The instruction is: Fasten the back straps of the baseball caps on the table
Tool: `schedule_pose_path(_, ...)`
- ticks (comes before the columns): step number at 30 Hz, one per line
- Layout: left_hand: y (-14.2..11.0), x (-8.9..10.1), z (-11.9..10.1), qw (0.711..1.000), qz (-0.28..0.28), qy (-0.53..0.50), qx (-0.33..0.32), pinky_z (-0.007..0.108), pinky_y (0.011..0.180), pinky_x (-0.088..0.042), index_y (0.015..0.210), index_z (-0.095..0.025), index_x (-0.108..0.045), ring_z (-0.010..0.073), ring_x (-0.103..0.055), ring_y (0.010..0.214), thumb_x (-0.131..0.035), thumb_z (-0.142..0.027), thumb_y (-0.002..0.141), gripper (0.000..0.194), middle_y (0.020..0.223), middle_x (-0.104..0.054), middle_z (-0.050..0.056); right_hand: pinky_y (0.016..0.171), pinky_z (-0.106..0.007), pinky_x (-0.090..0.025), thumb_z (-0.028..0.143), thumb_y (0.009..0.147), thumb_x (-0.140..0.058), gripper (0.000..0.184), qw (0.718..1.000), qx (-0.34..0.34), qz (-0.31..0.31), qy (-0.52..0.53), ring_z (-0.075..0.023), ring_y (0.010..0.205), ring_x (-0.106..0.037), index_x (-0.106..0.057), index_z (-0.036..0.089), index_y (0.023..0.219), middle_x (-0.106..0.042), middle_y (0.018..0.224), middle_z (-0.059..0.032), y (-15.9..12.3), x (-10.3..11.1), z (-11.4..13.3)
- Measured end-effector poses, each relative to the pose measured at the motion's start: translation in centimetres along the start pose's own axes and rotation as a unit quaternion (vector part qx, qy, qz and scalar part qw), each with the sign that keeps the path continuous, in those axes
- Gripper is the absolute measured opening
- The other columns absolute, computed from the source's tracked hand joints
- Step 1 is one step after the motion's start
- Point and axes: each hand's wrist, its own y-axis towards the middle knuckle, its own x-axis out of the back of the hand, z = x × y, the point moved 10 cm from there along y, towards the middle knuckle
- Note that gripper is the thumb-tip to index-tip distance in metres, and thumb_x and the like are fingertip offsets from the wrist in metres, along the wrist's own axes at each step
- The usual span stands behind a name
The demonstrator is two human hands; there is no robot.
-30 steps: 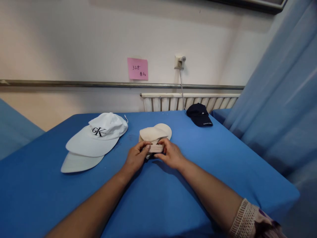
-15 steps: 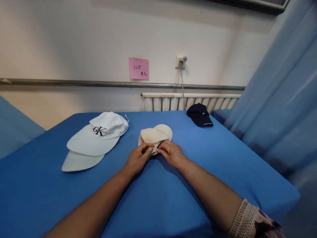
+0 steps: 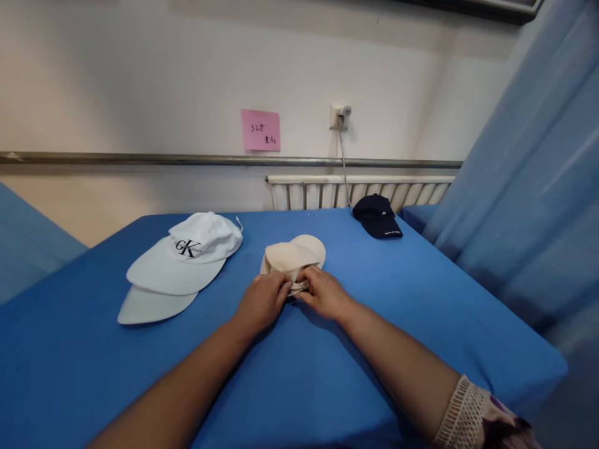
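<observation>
Reads "cK" in bold black, small c and large K overlapping, on the front of the white cap (image 3: 206, 236). Reads "32" plus a further character in dark handwriting on the pink note (image 3: 261, 130) stuck to the wall (image 3: 163, 75), with a second handwritten line below, too small to make out. On the navy cap (image 3: 377, 218), bears a small pale mark on the crown and a line of pale lettering along the brim edge, neither legible. On the beige cap (image 3: 286, 255), shows no readable lettering.

Lies, that beige cap, on the blue cover (image 3: 374, 299) in the middle, directly beyond the fingertips and between both hands, with a rounded crown to the front and another rounded beige part jutting out at the far right. With the left hand (image 3: 262, 300), pinches the near edge from the left, thumb against bent fingers. With the right hand (image 3: 326, 295), grips the same near edge from the right, thumb low and fingers curled above, close beside the left fingertips. Cannot tell exactly which fold or strap sits between the fingers.

To the left, well apart, rests the white cap over a pale brim (image 3: 154, 307); to the far right, near the radiator (image 3: 318, 193), the navy one.
</observation>
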Motion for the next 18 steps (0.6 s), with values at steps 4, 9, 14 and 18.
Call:
schedule_pose_path(4,0.0,-0.5,0.9,0.995,0.028,-0.086,0.034,0.029,0.064,-0.038,0.08,-0.019,-0.057,0.0191,-0.059,0.071,-0.038,-0.039,0.094,0.031,0.079,-0.065,0.005,0.07,-0.026,-0.04,0.018,0.086,-0.062,0.01,0.999,0.014,-0.008,-0.035,-0.0144,0.08,-0.054,-0.059,0.019,0.096,-0.06,0.093,-0.0023,0.1,0.0,0.4)
schedule_pose_path(9,-0.2,-0.7,0.9,0.985,0.056,-0.16,0.028,0.027,0.064,-0.039,0.085,-0.02,-0.059,0.0172,-0.057,0.069,-0.043,-0.047,0.092,0.032,0.078,-0.065,0.001,0.069,-0.025,-0.039,0.022,0.094,-0.054,0.009,0.997,0.015,0.032,-0.066,-0.0147,0.081,-0.056,-0.062,0.019,0.091,-0.061,0.092,-0.0032,0.2,-0.6,0.4)
schedule_pose_path(14,-0.4,-0.4,-0.3,0.992,0.05,-0.113,-0.023,0.028,0.067,-0.037,0.086,-0.021,-0.063,0.0182,-0.057,0.072,-0.052,-0.047,0.089,0.029,0.08,-0.067,0.002,0.069,-0.023,-0.041,0.024,0.093,-0.058,0.01,0.998,0.021,0.05,-0.01,-0.0127,0.077,-0.056,-0.063,0.018,0.088,-0.063,0.088,-0.0018,0.2,-1.0,0.0)
schedule_pose_path(18,-0.5,0.2,-1.5,0.995,0.023,-0.037,-0.087,0.031,0.075,-0.037,0.08,-0.02,-0.062,0.0188,-0.056,0.076,-0.046,-0.039,0.095,0.029,0.079,-0.065,0.004,0.068,-0.022,-0.042,0.027,0.092,-0.059,0.012,0.996,0.01,0.054,0.069,-0.0114,0.073,-0.057,-0.065,0.018,0.086,-0.064,0.081,0.0008,0.1,-1.1,-0.5)
